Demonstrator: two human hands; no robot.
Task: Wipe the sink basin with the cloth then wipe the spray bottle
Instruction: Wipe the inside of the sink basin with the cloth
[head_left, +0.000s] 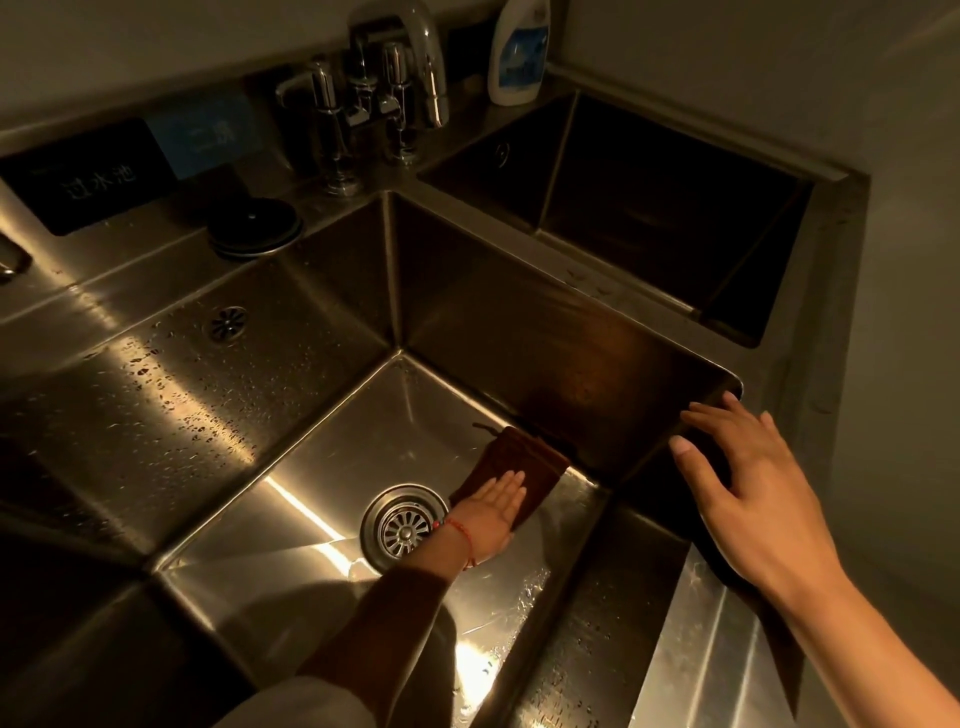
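**A:** Where is the cloth (511, 465) now?

**B:** On the floor of the sink basin (291, 509), in the corner where the floor meets the right-hand wall. It is a dark brown cloth, folded. The left hand (488, 514) lies flat on top of it, palm down, fingers straight and close together. It is pressing, not gripping; nothing is curled round the cloth. The far part of the cloth sticks out past the fingertips and touches the wall.

**A:** And the drain?

**B:** The drain strainer (402, 527) is just beside the left wrist, on its left. The cloth's near edge runs close to the strainer's rim; I cannot tell whether they touch.

**A:** The other hand?

**B:** The right hand (748, 483) rests on the basin's right rim near the front corner, fingers spread and loosely extended, holding nothing.

**A:** Room to move?

**B:** The cloth is hard against the right wall. Open floor lies to the left and toward the back corner, bare steel with a bright glare. The back wall carries water droplets and an overflow grille (227, 323).

**A:** The bottle?

**B:** A white bottle (519, 52) with a blue label stands on the back ledge, right of the faucet (405, 67), well apart from both hands. Its top is cut off, so I cannot confirm a spray head.
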